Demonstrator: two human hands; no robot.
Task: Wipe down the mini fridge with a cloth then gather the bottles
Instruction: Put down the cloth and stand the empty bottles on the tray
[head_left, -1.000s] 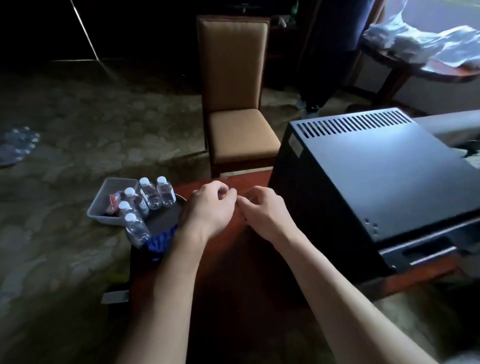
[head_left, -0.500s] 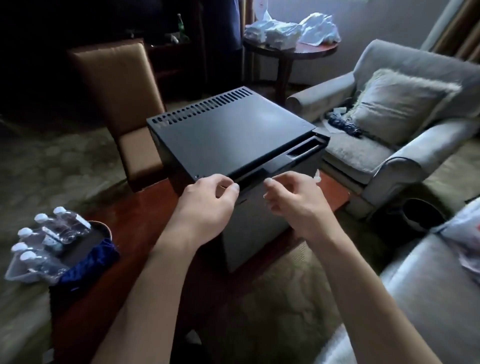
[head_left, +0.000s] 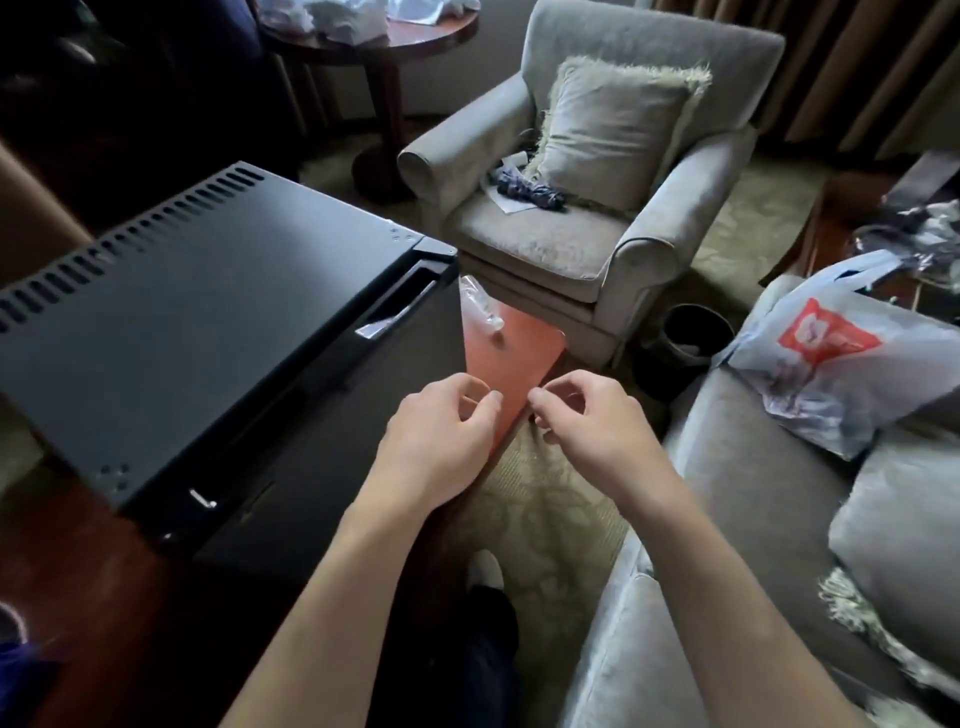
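The black mini fridge (head_left: 197, 306) stands on a reddish wooden table (head_left: 511, 358), its vented top facing me and its door shut. One clear plastic bottle (head_left: 480, 306) lies on the table just right of the fridge. My left hand (head_left: 441, 441) and my right hand (head_left: 587, 421) hover side by side in front of the fridge's right corner, fingers loosely curled and holding nothing. A scrap of blue cloth (head_left: 15, 670) shows at the bottom left edge. The other bottles are out of view.
A grey armchair (head_left: 587, 208) with a cushion and a dark bundle stands beyond the table. A grey sofa (head_left: 753, 545) with a plastic bag (head_left: 826, 358) lies to the right. A dark bin (head_left: 693, 332) sits on the carpet between them. A round side table (head_left: 384, 36) stands behind.
My view has swung right, away from the tray of bottles and the blue cloth, past the fridge to the armchair and sofa. My hands stayed together in front of me, empty.
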